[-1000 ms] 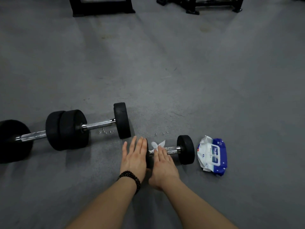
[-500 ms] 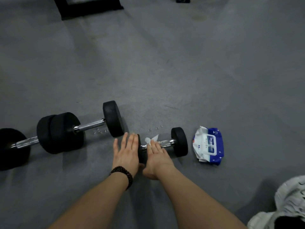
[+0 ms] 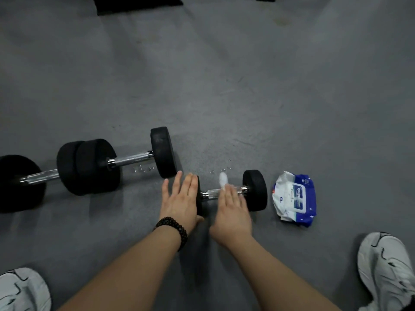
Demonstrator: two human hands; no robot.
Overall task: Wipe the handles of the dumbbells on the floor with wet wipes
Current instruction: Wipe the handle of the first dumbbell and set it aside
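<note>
Right hand [image 3: 232,207], flat, has slid wet wipe [image 3: 223,179] rightward along small dumbbell [image 3: 254,189] handle | left hand [image 3: 179,198] open, steadying its left plate | wiping nearly spans handle.

Wipes pack [image 3: 294,197], 3 o'clock of small dumbbell [image 3: 232,191]: blue label print too blurred to read.

White sneakers [image 3: 386,272] sit at both bottom corners on grey floor [image 3: 224,75]; a black equipment base [image 3: 137,3] (cropped) lines the top edge.
</note>
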